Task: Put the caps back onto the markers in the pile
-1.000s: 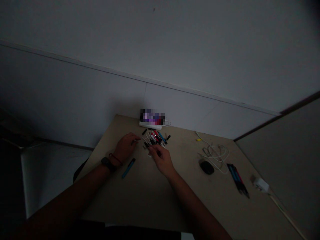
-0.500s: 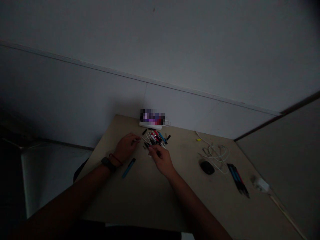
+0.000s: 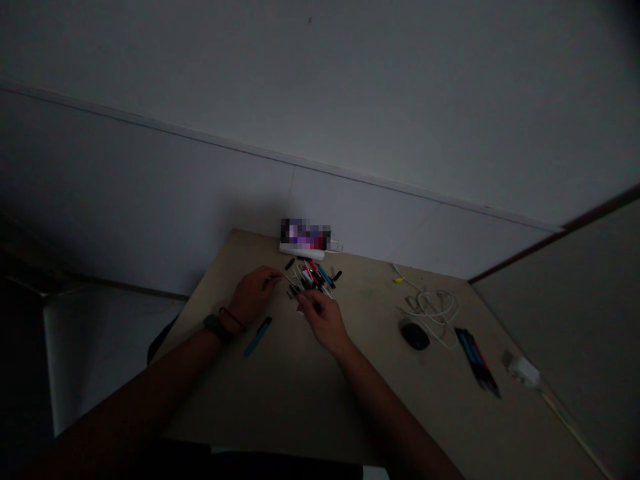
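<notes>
My left hand [image 3: 254, 293] is closed in a pinch at the left side of a pile of pen parts [image 3: 313, 275]; what its fingertips hold is too dark to make out. A thin pale stick, like a pen refill [image 3: 290, 281], lies between the two hands. On the near side of the pile, my right hand [image 3: 324, 321] has thumb and fingers pinched on a small pen part [image 3: 299, 310], partly hidden by the fingers. White, red, black and blue pieces make up the pile. Beside my left wrist lies a blue pen [image 3: 258, 337] with a black end.
A blurred-out screen [image 3: 305, 233] rests on a white stand [image 3: 301, 251] against the wall. To the right are a black mouse [image 3: 415, 335], a coiled white cable [image 3: 433, 307], several pens [image 3: 477, 363] in a row, and a white plug [image 3: 523, 370] at the table's edge.
Both hands stay almost in place, with only a very small shift of the left fingers. The pile and the other objects look the same.
</notes>
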Tool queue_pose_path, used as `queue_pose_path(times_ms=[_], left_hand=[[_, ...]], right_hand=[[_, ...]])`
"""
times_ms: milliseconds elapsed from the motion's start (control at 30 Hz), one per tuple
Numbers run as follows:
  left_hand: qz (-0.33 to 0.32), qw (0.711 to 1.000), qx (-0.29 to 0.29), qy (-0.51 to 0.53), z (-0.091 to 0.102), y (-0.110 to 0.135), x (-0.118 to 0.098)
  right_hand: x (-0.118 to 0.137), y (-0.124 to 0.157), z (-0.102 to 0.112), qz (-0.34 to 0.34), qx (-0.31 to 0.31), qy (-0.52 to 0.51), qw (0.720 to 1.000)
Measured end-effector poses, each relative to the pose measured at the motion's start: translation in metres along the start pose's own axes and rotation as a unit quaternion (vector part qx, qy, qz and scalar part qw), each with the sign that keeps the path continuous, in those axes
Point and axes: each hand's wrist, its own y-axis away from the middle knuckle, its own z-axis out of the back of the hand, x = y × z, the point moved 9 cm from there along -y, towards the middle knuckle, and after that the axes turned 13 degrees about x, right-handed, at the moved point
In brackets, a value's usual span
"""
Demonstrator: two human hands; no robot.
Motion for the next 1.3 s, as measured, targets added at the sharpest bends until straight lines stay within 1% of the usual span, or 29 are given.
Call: queue_pose_path(times_ms=[300,533,833,1133,1300], left_hand=[[-0.002,1.000,0.004,0.006,-0.0008,0.0001,-0.0019],[0.003,1.000,-0.006,0.015,-0.0015,0.0006,0.0012],[0.009,0.999,-0.008,0.038,-0.0035,0.0008,0.0063],[0.019,0.999,-0.009,0.050,-0.0008,0.0019,0.0023],[0.021,0.998,-0.012,0.063,-0.0010,0.0013,0.0044]], right_hand=[[-0.0018,-0.0006,-0.0012,-0.002,0.004,0.002,1.000],[0.0012,-0.0009,-0.0014,0.008,0.007,0.010,1.000],[-0.0009,-0.0011,-0.0023,0.014,0.007,0.010,1.000],[-0.0014,-0.0017,-0.0024,0.018,0.014,0.010,1.000],[-0.0033,-0.0011,-0.0030,0.015,0.014,0.015,1.000]])
